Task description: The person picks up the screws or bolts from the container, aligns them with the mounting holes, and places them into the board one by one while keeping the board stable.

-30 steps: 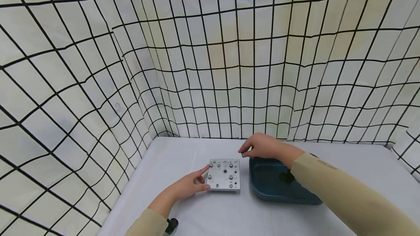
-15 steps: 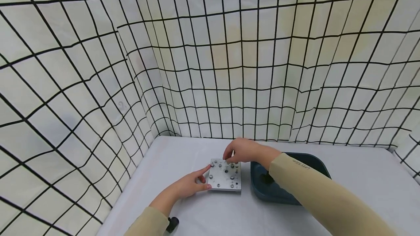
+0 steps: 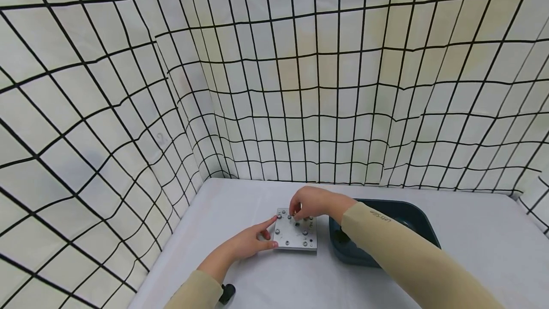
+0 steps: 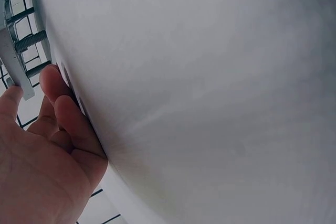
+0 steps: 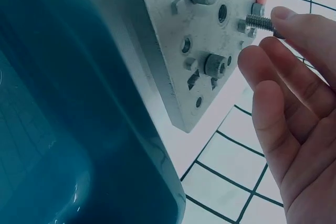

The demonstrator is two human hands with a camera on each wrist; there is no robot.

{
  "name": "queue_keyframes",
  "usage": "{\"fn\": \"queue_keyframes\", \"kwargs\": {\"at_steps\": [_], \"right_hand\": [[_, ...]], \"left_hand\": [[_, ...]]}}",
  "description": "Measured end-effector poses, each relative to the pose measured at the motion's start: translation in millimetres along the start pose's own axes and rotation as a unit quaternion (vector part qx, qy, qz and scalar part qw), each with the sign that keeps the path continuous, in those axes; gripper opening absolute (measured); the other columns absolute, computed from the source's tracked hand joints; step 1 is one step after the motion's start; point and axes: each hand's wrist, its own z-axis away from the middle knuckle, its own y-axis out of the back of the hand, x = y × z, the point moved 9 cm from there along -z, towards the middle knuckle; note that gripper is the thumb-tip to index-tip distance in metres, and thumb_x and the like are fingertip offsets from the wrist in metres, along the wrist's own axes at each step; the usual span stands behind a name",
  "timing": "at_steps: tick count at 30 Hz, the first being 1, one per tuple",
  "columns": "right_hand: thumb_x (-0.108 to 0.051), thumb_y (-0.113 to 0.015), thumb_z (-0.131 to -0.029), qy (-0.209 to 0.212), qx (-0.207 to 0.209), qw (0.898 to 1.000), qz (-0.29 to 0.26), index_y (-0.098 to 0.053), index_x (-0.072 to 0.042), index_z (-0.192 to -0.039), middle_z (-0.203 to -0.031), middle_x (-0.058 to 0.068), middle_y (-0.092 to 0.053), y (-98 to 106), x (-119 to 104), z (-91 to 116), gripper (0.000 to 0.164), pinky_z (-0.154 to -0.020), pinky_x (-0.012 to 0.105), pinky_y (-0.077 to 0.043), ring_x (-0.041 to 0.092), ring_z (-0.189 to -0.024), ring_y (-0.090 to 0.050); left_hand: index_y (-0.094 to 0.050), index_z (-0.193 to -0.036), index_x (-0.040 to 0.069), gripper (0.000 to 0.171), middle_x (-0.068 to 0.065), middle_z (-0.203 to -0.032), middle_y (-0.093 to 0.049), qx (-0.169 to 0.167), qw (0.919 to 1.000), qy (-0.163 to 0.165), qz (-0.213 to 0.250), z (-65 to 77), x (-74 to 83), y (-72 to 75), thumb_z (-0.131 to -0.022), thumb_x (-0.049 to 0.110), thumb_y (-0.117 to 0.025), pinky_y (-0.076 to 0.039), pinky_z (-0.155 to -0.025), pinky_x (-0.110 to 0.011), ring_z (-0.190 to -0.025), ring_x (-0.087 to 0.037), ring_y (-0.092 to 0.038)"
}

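Observation:
A silver metal plate (image 3: pixel 296 237) with holes and several socket-head screws lies on the white-covered table. My left hand (image 3: pixel 244 247) grips its left side, index fingertip at the far corner and thumb at the near one. In the left wrist view, threaded shanks (image 4: pixel 31 40) stick out beneath the plate (image 4: pixel 14 61). Over the plate's far part, my right hand (image 3: pixel 315 201) pinches a screw (image 5: pixel 260 22) between thumb and fingers. Its threaded end points at the plate face, near a small fastener; whether they touch I cannot tell. The fingers hide the screw's head.
Just right of the plate stands a dark blue bin (image 3: pixel 403 204), partly covered by the right forearm (image 3: pixel 394 237). White walls with a black grid (image 3: pixel 300 108) enclose the table at the back and sides. A black device (image 3: pixel 227 293) sits at the left wrist.
The right hand has moved left from above the bin's edge to the plate with the screw, then a bit lower and further left. The left hand keeps its place on the plate.

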Motion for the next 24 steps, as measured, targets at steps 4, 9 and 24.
{"fn": "queue_keyframes", "kwargs": {"at_steps": [4,9,24], "right_hand": [[-0.019,-0.075,-0.09,-0.006,-0.005,1.0,-0.003,-0.077,-0.023,-0.094,-0.084,-0.01,-0.062,-4.0,1.5,-0.3,0.006,-0.069,0.028,-0.049,0.009,-0.073,-0.058],[-0.018,-0.075,-0.089,-0.015,-0.015,1.0,-0.001,-0.076,-0.023,-0.091,-0.083,-0.009,-0.062,-10.4,4.7,-1.6,0.006,-0.067,0.027,-0.05,0.009,-0.072,-0.058],[-0.015,-0.075,-0.089,-0.008,-0.03,0.998,0.047,-0.078,-0.025,-0.091,-0.086,-0.012,-0.062,-19.3,4.0,-4.8,0.011,-0.065,0.024,-0.049,0.007,-0.069,-0.058]], "left_hand": [[-0.033,-0.156,0.031,0.083,0.002,-0.105,-0.055,0.003,1.0,-0.001,-0.002,0.2,1.8,0.9,-0.086,0.049,-0.074,-0.041,-0.067,-0.034,-0.075,-0.017,-0.05],[-0.034,-0.156,0.031,0.083,0.001,-0.105,-0.055,0.004,1.0,0.0,-0.004,0.1,0.9,0.1,-0.086,0.049,-0.074,-0.041,-0.067,-0.034,-0.075,-0.016,-0.051],[-0.034,-0.156,0.031,0.083,0.002,-0.104,-0.055,0.003,1.0,0.005,-0.003,-0.9,0.9,-0.5,-0.085,0.048,-0.075,-0.041,-0.068,-0.034,-0.076,-0.017,-0.05]]}}
